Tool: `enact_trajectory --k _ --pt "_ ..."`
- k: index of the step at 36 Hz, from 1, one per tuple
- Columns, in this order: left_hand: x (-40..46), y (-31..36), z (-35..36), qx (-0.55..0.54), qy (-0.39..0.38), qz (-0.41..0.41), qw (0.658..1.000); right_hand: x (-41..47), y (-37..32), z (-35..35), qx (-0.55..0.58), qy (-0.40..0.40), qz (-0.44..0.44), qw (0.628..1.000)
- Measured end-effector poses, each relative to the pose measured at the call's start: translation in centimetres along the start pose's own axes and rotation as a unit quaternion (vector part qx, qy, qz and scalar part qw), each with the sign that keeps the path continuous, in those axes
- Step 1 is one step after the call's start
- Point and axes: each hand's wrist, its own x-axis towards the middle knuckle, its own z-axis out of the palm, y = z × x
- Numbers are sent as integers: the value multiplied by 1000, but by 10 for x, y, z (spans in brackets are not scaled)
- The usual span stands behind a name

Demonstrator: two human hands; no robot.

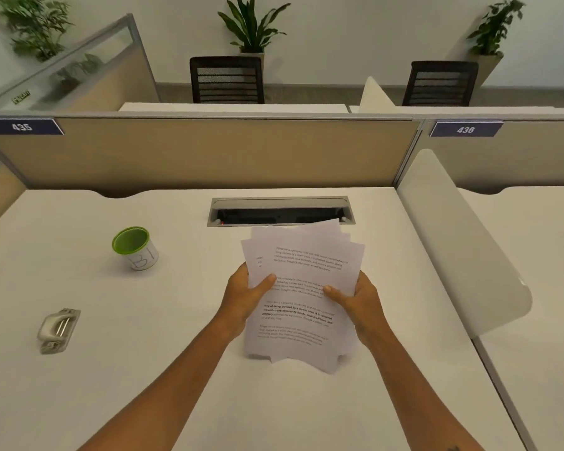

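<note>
Hands — left [246, 296], right [358, 299] — gripping uneven paper stack [302, 297] side edges, desk [176, 369] open around

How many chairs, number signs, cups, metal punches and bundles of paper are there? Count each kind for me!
chairs: 2
number signs: 2
green cup: 1
metal punch: 1
paper bundle: 1
total: 7

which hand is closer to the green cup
Left. The left hand grips the left edge of the papers, the green cup beyond it to the left; the right hand grips their right edge, farther off.
</note>
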Motion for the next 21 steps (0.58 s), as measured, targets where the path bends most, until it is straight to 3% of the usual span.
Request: enact_trajectory --k 9,21 --pt "-10 5 -15 0 51 20 998 -15 -5 33 18 58 -18 998" --pt "-25 23 -43 -11 81 168 982 -36 -13 67 57 65 -134 987"
